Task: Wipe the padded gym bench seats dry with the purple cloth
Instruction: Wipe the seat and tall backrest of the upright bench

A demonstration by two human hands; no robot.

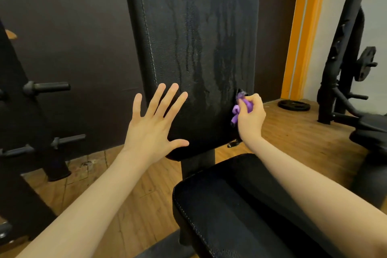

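A black padded backrest point(194, 33) stands upright in front of me, with wet streaks running down its middle and right side. Below it lies the black padded seat point(226, 213), partly under my right forearm. My right hand point(250, 118) is closed around a bunched purple cloth point(240, 107) and holds it against the backrest's lower right edge. My left hand point(154, 125) is spread wide, fingers apart, in front of the backrest's lower left part; whether the palm touches the pad is unclear.
A black weight-plate rack point(46, 88) with horizontal pegs stands at the left. Another bench frame point(343, 73) carrying a weight plate stands at the right, and a loose plate point(293, 105) lies on the wooden floor point(129, 201). A dark wall is behind.
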